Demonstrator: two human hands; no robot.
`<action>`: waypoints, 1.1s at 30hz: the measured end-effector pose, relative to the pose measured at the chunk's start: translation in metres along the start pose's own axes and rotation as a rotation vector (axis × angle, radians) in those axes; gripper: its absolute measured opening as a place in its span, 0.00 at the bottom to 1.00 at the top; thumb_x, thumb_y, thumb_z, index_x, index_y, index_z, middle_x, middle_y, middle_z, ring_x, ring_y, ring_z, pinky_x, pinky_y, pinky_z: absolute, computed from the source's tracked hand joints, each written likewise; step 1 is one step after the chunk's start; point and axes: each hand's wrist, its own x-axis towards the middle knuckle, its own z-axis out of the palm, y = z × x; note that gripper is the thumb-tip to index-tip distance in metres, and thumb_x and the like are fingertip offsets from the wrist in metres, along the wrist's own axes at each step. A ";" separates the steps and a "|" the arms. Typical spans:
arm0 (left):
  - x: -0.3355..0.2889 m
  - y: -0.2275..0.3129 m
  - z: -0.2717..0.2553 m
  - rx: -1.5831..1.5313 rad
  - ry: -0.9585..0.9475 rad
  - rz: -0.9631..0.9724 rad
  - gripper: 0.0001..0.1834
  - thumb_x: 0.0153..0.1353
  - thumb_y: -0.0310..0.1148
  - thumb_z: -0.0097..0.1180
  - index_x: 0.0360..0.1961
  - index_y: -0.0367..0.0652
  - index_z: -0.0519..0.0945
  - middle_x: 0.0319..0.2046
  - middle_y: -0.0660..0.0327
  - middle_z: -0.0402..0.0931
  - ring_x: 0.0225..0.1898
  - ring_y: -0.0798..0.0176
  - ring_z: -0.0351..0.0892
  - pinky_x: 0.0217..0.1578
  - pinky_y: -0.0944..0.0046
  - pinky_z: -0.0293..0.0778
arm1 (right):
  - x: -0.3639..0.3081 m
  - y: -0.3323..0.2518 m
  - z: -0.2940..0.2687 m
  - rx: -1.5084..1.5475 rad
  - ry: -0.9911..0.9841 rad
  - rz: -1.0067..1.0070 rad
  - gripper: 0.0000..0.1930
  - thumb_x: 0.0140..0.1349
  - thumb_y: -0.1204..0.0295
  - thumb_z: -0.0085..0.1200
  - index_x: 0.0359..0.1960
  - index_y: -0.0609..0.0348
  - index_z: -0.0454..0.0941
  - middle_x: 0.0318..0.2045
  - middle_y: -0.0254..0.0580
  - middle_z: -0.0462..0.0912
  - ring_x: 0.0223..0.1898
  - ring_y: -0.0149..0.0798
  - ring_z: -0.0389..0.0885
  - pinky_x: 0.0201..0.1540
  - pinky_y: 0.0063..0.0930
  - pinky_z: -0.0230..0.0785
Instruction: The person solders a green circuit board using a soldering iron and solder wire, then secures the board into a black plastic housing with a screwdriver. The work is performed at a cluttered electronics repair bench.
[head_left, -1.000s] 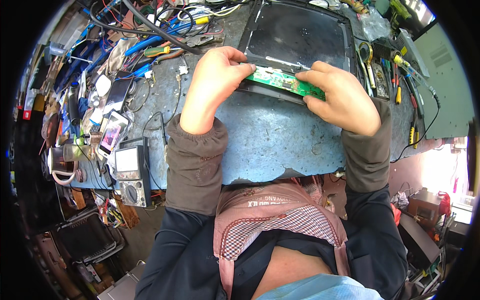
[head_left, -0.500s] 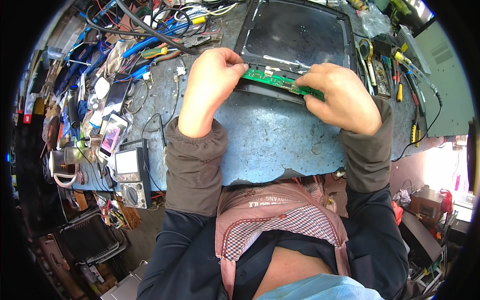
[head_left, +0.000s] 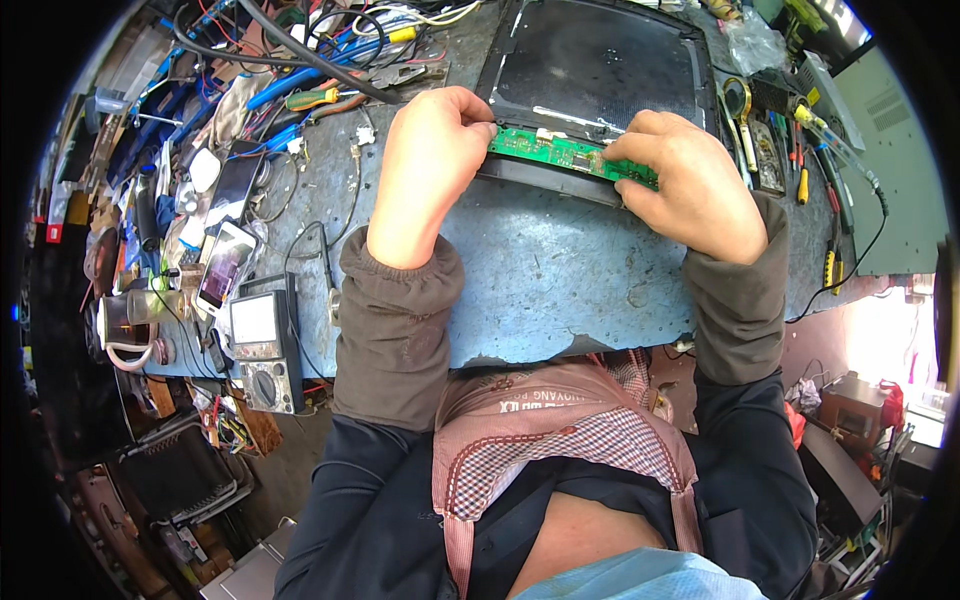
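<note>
A long, narrow green circuit board (head_left: 548, 149) spans the gap between my two hands, over the near edge of a black panel housing (head_left: 598, 65). My left hand (head_left: 430, 165) pinches the board's left end between thumb and fingertips. At the other end, my right hand (head_left: 690, 180) grips it, thumb below and fingers on top. A small white connector sits on the board's upper edge. The housing lies flat on the blue bench, its dark inner face up, with pale strips along its borders. My fingers hide both tips of the board.
An analog multimeter (head_left: 268, 345) and a phone (head_left: 227, 265) lie at the left of the worn blue bench (head_left: 560, 270). Cables, pliers and a green-handled screwdriver (head_left: 312, 99) crowd the far left. Screwdrivers, a magnifying glass (head_left: 737, 98) and a soldering iron (head_left: 825, 135) lie at the right.
The board has tipped so that more of its green face shows. Both hands have shifted slightly to the right and keep their hold.
</note>
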 end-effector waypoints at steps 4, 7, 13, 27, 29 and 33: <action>0.001 -0.002 0.001 0.031 -0.001 -0.017 0.11 0.62 0.27 0.69 0.43 0.32 0.90 0.32 0.55 0.90 0.33 0.64 0.87 0.38 0.62 0.81 | 0.001 0.002 -0.001 0.016 -0.021 -0.026 0.14 0.55 0.75 0.66 0.45 0.61 0.89 0.39 0.49 0.84 0.45 0.57 0.83 0.48 0.48 0.77; 0.001 -0.003 0.000 0.075 0.002 -0.022 0.11 0.61 0.28 0.69 0.42 0.33 0.91 0.32 0.55 0.90 0.33 0.65 0.87 0.38 0.62 0.80 | 0.002 -0.001 0.000 0.046 0.010 -0.040 0.11 0.56 0.74 0.64 0.41 0.61 0.89 0.37 0.50 0.83 0.44 0.57 0.84 0.49 0.49 0.78; 0.005 -0.012 0.003 0.024 0.019 -0.030 0.11 0.62 0.28 0.69 0.43 0.32 0.91 0.32 0.56 0.90 0.33 0.67 0.86 0.38 0.63 0.80 | 0.003 0.001 0.005 -0.005 0.022 -0.028 0.11 0.56 0.75 0.63 0.41 0.60 0.89 0.37 0.48 0.84 0.45 0.56 0.82 0.50 0.48 0.78; 0.010 -0.015 -0.002 -0.073 -0.060 0.015 0.16 0.60 0.31 0.73 0.46 0.31 0.89 0.35 0.60 0.87 0.33 0.69 0.82 0.35 0.65 0.77 | 0.007 0.021 -0.001 0.313 0.348 0.040 0.12 0.64 0.77 0.69 0.49 0.64 0.89 0.38 0.39 0.87 0.37 0.35 0.86 0.41 0.29 0.77; 0.014 -0.018 -0.002 -0.064 -0.097 -0.072 0.21 0.59 0.33 0.75 0.50 0.31 0.88 0.36 0.61 0.86 0.35 0.69 0.81 0.36 0.65 0.75 | 0.006 0.024 -0.009 0.561 0.620 0.193 0.10 0.70 0.76 0.68 0.50 0.63 0.90 0.34 0.29 0.88 0.36 0.20 0.80 0.38 0.20 0.72; 0.019 -0.022 -0.003 -0.357 -0.193 -0.183 0.28 0.59 0.34 0.78 0.58 0.33 0.84 0.40 0.62 0.83 0.40 0.69 0.80 0.39 0.67 0.73 | -0.017 0.019 -0.041 0.663 0.680 0.344 0.13 0.73 0.76 0.64 0.57 0.65 0.88 0.39 0.29 0.88 0.39 0.20 0.79 0.44 0.16 0.70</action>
